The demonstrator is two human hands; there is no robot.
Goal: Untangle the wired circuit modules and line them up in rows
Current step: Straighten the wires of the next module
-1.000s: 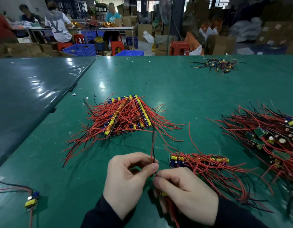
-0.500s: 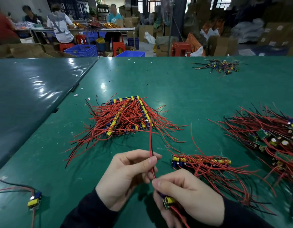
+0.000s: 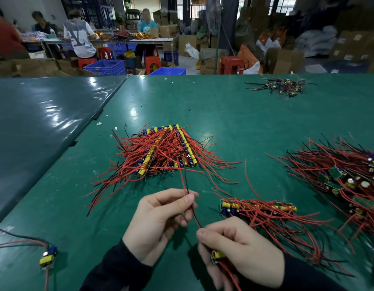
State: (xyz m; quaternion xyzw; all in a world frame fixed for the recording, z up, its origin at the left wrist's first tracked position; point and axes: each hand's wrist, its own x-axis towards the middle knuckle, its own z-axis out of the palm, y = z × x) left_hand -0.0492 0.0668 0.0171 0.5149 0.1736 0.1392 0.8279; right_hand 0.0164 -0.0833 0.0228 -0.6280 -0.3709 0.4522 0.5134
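My right hand [image 3: 242,248] grips a small circuit module [image 3: 217,255] with a yellow part, near the table's front edge. Its red and black wire pair [image 3: 185,181] runs up and away from me, and my left hand [image 3: 161,219] pinches that pair between thumb and fingers. Beyond my hands lies a stack of modules lined up in rows [image 3: 165,150], red wires fanning out. A short single row of modules [image 3: 257,206] lies just right of my hands. At the right edge sits a tangled heap of modules [image 3: 345,177].
A loose module [image 3: 48,256] with wires lies at the front left. A small pile of dark-wired parts [image 3: 280,87] sits far back right. The green table [image 3: 224,114] meets a darker table [image 3: 35,122] on the left. People work at a bench behind.
My left hand has slid up along the wire pair and away from my right hand. My right hand has turned, so the module's yellow part now shows.
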